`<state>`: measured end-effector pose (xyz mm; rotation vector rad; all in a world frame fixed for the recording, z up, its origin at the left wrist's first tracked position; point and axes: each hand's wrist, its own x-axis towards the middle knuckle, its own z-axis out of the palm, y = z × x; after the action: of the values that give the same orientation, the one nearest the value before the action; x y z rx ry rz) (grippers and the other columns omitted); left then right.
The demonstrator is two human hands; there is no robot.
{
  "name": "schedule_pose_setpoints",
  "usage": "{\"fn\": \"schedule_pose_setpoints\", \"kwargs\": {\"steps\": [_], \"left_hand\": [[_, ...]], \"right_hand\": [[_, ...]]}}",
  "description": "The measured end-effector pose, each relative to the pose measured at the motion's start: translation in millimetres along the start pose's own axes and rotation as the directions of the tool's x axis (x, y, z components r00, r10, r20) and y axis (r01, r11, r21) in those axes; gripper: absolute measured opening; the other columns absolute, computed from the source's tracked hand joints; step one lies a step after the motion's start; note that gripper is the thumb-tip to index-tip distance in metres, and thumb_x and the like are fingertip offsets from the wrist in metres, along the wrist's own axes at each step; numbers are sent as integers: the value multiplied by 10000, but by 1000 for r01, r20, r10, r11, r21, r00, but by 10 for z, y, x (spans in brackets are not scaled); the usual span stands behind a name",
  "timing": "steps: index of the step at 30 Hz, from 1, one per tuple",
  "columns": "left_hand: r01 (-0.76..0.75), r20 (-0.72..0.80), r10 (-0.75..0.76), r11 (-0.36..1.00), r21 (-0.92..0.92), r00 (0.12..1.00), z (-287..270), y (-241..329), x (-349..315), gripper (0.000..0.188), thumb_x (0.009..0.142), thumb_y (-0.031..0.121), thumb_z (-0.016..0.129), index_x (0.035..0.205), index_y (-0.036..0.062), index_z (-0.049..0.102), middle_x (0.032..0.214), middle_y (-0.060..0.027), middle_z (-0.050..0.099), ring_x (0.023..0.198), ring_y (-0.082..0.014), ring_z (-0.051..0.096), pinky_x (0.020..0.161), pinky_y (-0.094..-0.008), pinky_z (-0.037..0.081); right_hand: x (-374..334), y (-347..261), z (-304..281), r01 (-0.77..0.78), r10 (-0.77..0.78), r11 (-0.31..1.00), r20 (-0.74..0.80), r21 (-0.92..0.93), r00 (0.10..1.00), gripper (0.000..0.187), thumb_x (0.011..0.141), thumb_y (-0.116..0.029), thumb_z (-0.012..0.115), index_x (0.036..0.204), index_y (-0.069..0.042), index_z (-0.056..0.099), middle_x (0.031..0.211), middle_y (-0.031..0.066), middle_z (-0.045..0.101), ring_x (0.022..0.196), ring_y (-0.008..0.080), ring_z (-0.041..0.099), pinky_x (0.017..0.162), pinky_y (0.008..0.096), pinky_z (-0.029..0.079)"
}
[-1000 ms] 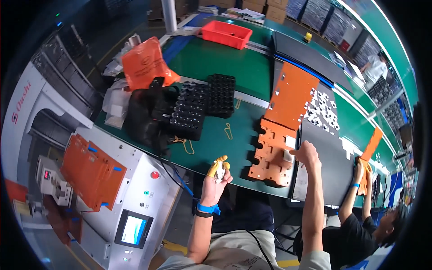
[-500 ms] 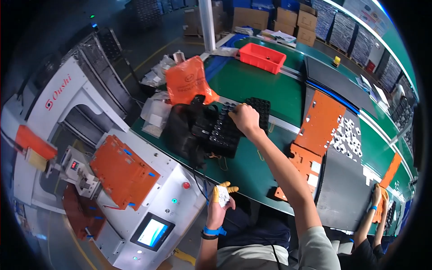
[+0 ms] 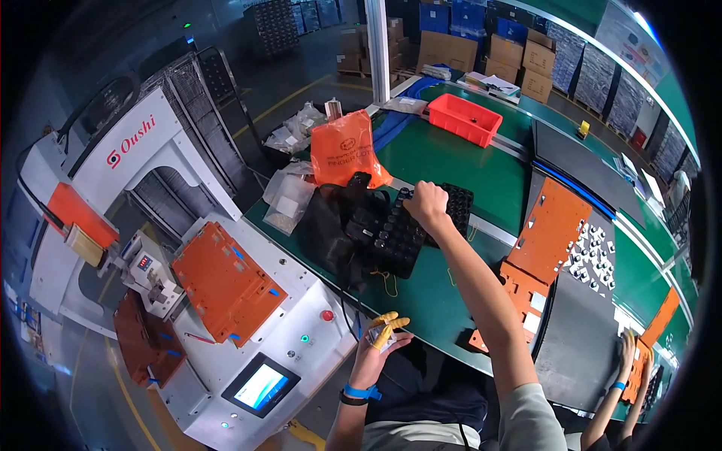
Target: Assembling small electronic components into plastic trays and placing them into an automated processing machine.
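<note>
Nearest you, your left hand (image 3: 374, 355) hangs just past the front edge of the green bench (image 3: 432, 312), its yellow-covered fingers (image 3: 401, 322) closed around small white parts (image 3: 383, 338); how many is hidden. They look light and stiff, so pinch them by the edges with modest pressure, since things this small could slip out. Farther in, the orange fixture (image 3: 553, 222) lies on the bench to the right of your right forearm, which covers part of it. At the end of your reach, your right hand (image 3: 427, 204) is over a black tray (image 3: 400, 265) filled with dark round pieces (image 3: 390, 227). Its fingers bend down out of sight, so you cannot tell from here whether they grip a piece. Those pieces look rigid, glossy and probably slippery: take one by its upper rim and draw it straight up, sparing its neighbours. A second black tray (image 3: 460, 203) sits just beyond. Compared with a second ago, your right hand has left the orange fixture for the black tray; against half a second ago it is at that tray in both, your left fingers cover more of the white parts, and your view has swung, putting the bench's contents farther right.
</note>
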<state>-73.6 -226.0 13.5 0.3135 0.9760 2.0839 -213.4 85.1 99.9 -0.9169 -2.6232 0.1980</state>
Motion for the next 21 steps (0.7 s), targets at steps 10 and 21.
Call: {"fn": "schedule_pose_setpoints", "kwargs": {"steps": [10,21], "left_hand": [[-42,134,54,995,-89,989,328,176,8,555,1030,358,547,1475,50,425,1334,-270,600,843,-247,711,752,-362,602],[-34,282,98,975,-221,954,776,133,-1,733,915,378,726,1462,-21,445,1094,-106,665,858,-208,663,702,-339,549]], "right_hand": [[-1282,-109,-1032,147,-177,769,-14,622,984,268,769,-244,761,862,2,709,785,166,709,718,319,709,665,412,560],[-2609,471,-1622,-62,-268,440,197,896,943,269,817,-113,760,1074,-37,733,714,-32,514,623,54,447,561,240,376]]}}
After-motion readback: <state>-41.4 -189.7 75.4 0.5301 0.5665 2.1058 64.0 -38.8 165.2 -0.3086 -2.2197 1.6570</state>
